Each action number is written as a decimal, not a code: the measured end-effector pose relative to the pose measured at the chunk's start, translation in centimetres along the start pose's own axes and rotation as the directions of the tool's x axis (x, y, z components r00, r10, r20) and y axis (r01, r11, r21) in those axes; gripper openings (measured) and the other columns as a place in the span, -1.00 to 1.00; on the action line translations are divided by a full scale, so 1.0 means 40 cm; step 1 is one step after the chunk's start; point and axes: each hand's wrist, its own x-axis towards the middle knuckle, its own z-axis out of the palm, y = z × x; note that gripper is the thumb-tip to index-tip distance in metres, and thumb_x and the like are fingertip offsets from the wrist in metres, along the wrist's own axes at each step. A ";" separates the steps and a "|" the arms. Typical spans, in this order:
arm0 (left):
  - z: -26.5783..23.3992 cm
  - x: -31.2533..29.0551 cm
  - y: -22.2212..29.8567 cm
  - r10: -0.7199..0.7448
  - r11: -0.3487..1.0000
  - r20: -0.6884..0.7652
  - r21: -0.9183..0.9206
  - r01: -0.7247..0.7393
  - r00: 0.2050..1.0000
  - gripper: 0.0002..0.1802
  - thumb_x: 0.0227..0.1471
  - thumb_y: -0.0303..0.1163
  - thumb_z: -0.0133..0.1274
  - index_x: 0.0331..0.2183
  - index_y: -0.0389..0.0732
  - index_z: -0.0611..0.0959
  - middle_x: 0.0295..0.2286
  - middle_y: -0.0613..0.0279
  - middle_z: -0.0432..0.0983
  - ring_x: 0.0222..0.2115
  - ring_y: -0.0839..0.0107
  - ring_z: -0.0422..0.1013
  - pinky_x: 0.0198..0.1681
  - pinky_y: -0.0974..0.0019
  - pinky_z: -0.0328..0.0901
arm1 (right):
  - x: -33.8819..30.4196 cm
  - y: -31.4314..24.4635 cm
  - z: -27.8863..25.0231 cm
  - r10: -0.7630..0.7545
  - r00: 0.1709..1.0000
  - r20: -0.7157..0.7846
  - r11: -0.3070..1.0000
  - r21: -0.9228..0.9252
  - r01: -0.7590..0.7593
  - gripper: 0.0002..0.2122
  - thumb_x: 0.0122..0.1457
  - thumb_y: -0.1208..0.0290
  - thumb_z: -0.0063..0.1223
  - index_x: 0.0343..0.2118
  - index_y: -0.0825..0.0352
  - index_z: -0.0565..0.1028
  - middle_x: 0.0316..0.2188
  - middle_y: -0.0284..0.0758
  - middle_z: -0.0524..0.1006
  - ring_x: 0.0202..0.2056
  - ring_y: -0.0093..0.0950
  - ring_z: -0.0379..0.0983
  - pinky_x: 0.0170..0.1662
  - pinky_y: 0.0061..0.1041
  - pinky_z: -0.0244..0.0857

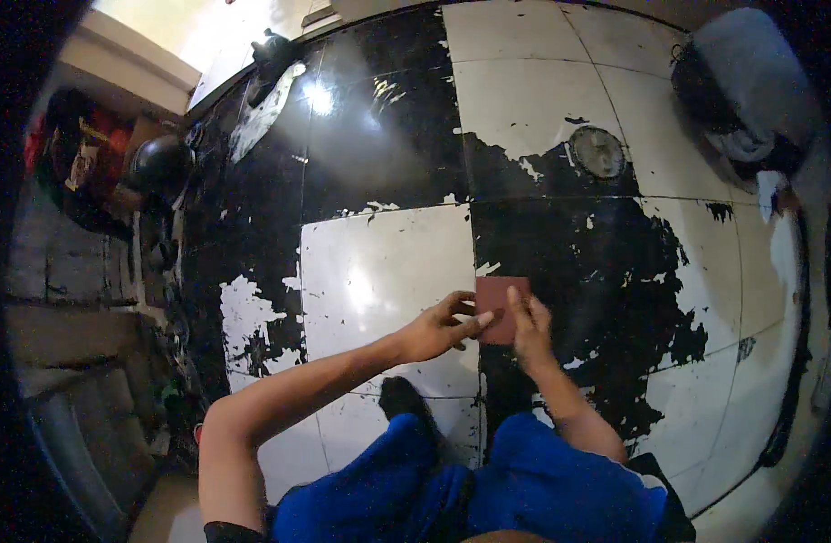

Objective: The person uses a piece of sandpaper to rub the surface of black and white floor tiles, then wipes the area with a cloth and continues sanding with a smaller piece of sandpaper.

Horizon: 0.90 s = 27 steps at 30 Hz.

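Note:
Between my hands is a flat, reddish-brown square piece (499, 312), its exact kind unclear, held above the tiled floor in front of my knees. My left hand (441, 328) grips its left edge, the thumb lying on the face and the fingers curled behind. On the right side, my right hand (530, 328) holds it with fingers laid over the upper right part. Parts of the fingers under the piece are hidden.
The floor (388, 271) has white tiles with worn black patches. A round drain cover (596, 152) lies ahead. Dark clutter and a rounded dark object (158, 165) line the left; a grey-covered bulky thing (750, 86) stands far right. My dark-covered foot (401, 396) is below.

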 end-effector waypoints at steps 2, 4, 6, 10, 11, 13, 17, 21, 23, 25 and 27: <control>-0.012 0.045 -0.008 0.035 0.999 -0.050 0.013 -0.034 0.998 -0.44 0.25 -0.17 0.12 0.11 -0.30 0.37 -0.09 0.01 0.50 -0.15 0.27 0.52 -0.18 0.26 0.48 | -0.014 0.003 0.028 0.048 0.999 0.014 0.999 -0.004 -0.048 -0.68 0.36 0.14 0.05 -0.13 0.35 0.59 -0.30 -0.49 0.57 -0.31 -0.69 0.43 -0.20 -0.60 0.34; -0.012 0.080 -0.026 0.112 0.993 -0.102 0.042 -0.108 0.988 -0.52 0.24 -0.20 0.14 0.05 -0.29 0.43 -0.22 0.07 0.54 -0.27 0.36 0.52 -0.34 0.33 0.46 | -0.024 -0.037 0.032 0.011 0.999 0.047 0.997 0.074 -0.014 -0.68 0.30 0.14 0.12 -0.20 0.36 0.60 -0.35 -0.32 0.62 -0.33 -0.55 0.49 -0.19 -0.46 0.38; -0.001 0.106 -0.031 0.243 0.968 -0.124 0.087 -0.234 0.962 -0.62 0.21 -0.26 0.18 -0.04 -0.26 0.50 -0.40 0.13 0.57 -0.46 0.47 0.51 -0.52 0.40 0.40 | -0.036 -0.082 0.022 -0.059 0.998 0.022 0.997 0.060 0.058 -0.69 0.29 0.16 0.13 -0.19 0.36 0.61 -0.33 -0.26 0.65 -0.32 -0.53 0.53 -0.20 -0.43 0.40; 0.031 0.127 0.001 0.190 0.981 -0.049 0.057 -0.187 0.981 -0.66 0.19 -0.35 0.19 -0.04 -0.26 0.52 -0.44 0.20 0.54 -0.59 0.54 0.47 -0.65 0.47 0.30 | -0.042 -0.068 -0.028 -0.064 0.998 0.017 0.991 -0.118 0.066 -0.72 0.28 0.21 0.15 -0.16 0.35 0.61 -0.30 -0.23 0.67 -0.28 -0.50 0.59 -0.19 -0.43 0.43; 0.027 0.139 -0.014 0.218 0.974 -0.030 0.070 -0.215 0.976 -0.65 0.19 -0.35 0.20 -0.04 -0.26 0.52 -0.44 0.22 0.54 -0.62 0.53 0.47 -0.66 0.48 0.29 | -0.043 -0.040 -0.035 -0.069 0.997 0.017 0.993 -0.095 0.070 -0.73 0.28 0.22 0.15 -0.15 0.35 0.62 -0.30 -0.23 0.67 -0.27 -0.49 0.59 -0.18 -0.43 0.43; 0.051 0.170 -0.021 0.186 0.981 -0.012 0.054 -0.185 0.983 -0.64 0.17 -0.35 0.22 -0.05 -0.29 0.56 -0.46 0.28 0.54 -0.63 0.54 0.48 -0.66 0.50 0.28 | -0.042 0.001 -0.075 -0.072 0.997 -0.004 0.991 -0.109 0.071 -0.75 0.29 0.27 0.13 -0.13 0.34 0.62 -0.25 -0.23 0.68 -0.23 -0.45 0.62 -0.15 -0.43 0.44; 0.121 0.205 -0.005 0.123 0.981 0.138 0.132 -0.141 0.983 -0.64 0.17 -0.32 0.23 -0.05 -0.28 0.59 -0.47 0.35 0.55 -0.58 0.56 0.46 -0.65 0.51 0.29 | -0.079 -0.011 -0.161 -0.200 0.978 -0.066 0.972 -0.142 0.189 -0.76 0.32 0.32 0.06 -0.07 0.35 0.60 -0.21 -0.21 0.68 -0.22 -0.47 0.61 -0.13 -0.43 0.44; 0.151 0.258 -0.042 0.196 0.979 0.216 0.003 -0.202 0.957 -0.69 0.17 -0.34 0.22 -0.10 -0.28 0.59 -0.45 0.25 0.61 -0.50 0.45 0.58 -0.53 0.43 0.39 | -0.106 -0.042 -0.205 -0.310 0.946 -0.089 0.938 -0.192 0.289 -0.72 0.35 0.37 0.00 0.04 0.31 0.56 -0.20 -0.21 0.67 -0.24 -0.52 0.59 -0.13 -0.43 0.45; 0.152 0.268 -0.031 0.093 0.995 0.264 -0.001 -0.096 0.960 -0.71 0.18 -0.34 0.22 -0.12 -0.28 0.58 -0.43 0.25 0.61 -0.50 0.43 0.58 -0.50 0.42 0.42 | -0.134 -0.067 -0.244 -0.108 0.989 -0.097 0.970 -0.230 0.083 -0.69 0.37 0.42 -0.05 0.12 0.26 0.52 -0.23 -0.26 0.67 -0.33 -0.59 0.52 -0.17 -0.48 0.45; 0.161 0.279 -0.030 0.063 0.997 0.346 0.019 -0.074 0.936 -0.72 0.19 -0.32 0.20 -0.14 -0.27 0.56 -0.35 0.23 0.59 -0.41 0.41 0.59 -0.40 0.38 0.48 | -0.153 -0.082 -0.257 -0.071 0.974 -0.216 0.980 -0.197 0.028 -0.70 0.38 0.46 -0.09 0.12 0.27 0.52 -0.25 -0.28 0.66 -0.37 -0.62 0.47 -0.20 -0.51 0.45; 0.186 0.281 -0.036 0.188 0.973 0.341 0.066 -0.223 0.921 -0.70 0.22 -0.31 0.17 -0.10 -0.26 0.54 -0.28 0.19 0.57 -0.29 0.38 0.58 -0.30 0.35 0.50 | -0.172 -0.085 -0.268 -0.018 0.963 -0.270 0.978 -0.203 -0.039 -0.69 0.38 0.53 -0.13 0.11 0.27 0.53 -0.24 -0.23 0.66 -0.30 -0.50 0.57 -0.15 -0.54 0.46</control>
